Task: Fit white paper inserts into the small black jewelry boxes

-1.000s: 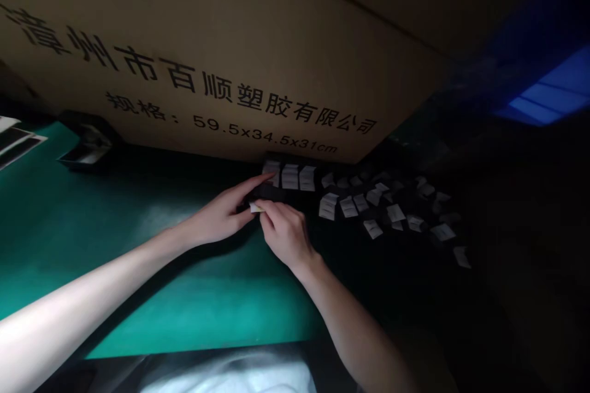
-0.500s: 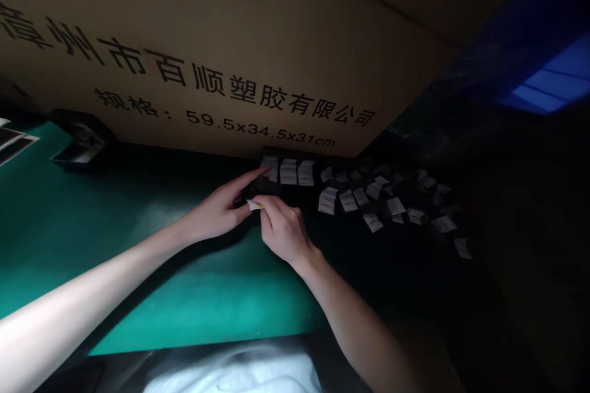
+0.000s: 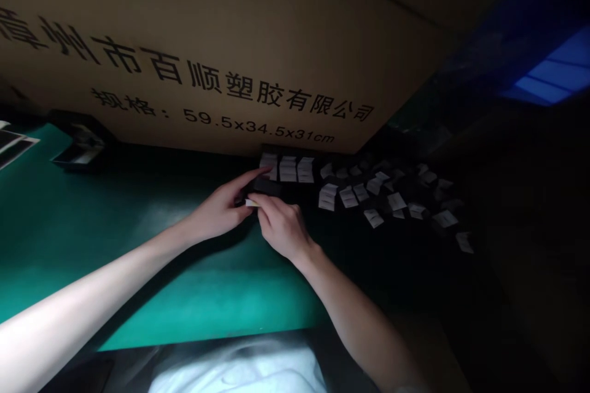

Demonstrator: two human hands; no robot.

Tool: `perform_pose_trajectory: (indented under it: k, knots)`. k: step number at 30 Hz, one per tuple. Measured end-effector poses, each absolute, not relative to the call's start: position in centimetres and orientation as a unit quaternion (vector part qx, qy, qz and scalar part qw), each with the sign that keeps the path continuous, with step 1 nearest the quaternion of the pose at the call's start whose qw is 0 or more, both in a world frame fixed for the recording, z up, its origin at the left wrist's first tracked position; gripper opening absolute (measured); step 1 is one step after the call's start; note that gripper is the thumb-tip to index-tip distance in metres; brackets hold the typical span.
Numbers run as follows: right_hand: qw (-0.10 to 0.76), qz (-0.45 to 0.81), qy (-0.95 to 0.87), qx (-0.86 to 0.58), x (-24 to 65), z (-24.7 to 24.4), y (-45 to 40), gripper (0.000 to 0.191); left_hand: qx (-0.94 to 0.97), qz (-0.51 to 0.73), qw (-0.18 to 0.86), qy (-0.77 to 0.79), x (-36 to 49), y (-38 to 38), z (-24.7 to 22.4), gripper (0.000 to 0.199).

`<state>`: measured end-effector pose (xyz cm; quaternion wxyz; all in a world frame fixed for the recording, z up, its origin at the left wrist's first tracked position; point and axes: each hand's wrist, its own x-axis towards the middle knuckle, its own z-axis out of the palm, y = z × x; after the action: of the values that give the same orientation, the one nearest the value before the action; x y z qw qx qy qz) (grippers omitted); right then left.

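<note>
My left hand (image 3: 225, 204) reaches in from the left, its index finger and thumb closed around a small black block (image 3: 268, 186) on the green tabletop. Part of that block is hidden by my fingers. Just to the right, my right hand (image 3: 284, 227) pinches a small white paper slip (image 3: 251, 202) with a yellowish edge against the near side of the block. Beyond my fingertips stands a short row of black blocks with folded white paper slips (image 3: 288, 169) on them.
A large cardboard box (image 3: 221, 31) with black printing walls off the back. Several dark pieces with white slips (image 3: 396, 201) lie scattered to the right. An open dark case (image 3: 80, 144) stands at left, near dark, white-edged sheets (image 3: 16, 147). Green tabletop (image 3: 207, 301) stretches in front.
The white slip has turned flatter at the black block as my right fingers moved slightly up and left. More of the block's top shows between my hands.
</note>
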<state>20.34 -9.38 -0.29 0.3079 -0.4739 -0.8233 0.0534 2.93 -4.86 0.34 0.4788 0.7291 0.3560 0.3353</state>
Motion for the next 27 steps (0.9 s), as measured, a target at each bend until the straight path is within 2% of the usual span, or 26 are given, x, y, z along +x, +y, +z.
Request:
perform_pose_trajectory:
  k: [10,15,21,27]
  knots:
    - [0.309,0.065,-0.827,-0.466,20.53,0.57,-9.37,0.035,0.656,0.368,0.527,0.396,3.17,-4.50,0.65,0.078]
    - [0.300,0.046,-0.810,-0.501,20.70,0.52,-9.31,0.033,0.653,0.385,0.514,0.403,3.16,-4.32,0.57,0.075]
    - [0.251,0.054,-0.818,-0.515,20.77,0.19,-9.32,0.030,0.686,0.362,0.497,0.389,3.26,-4.78,0.00,0.074]
    - [0.255,0.041,-0.817,-0.516,20.83,0.02,-9.32,0.030,0.687,0.354,0.502,0.389,3.38,-4.95,-0.13,0.074]
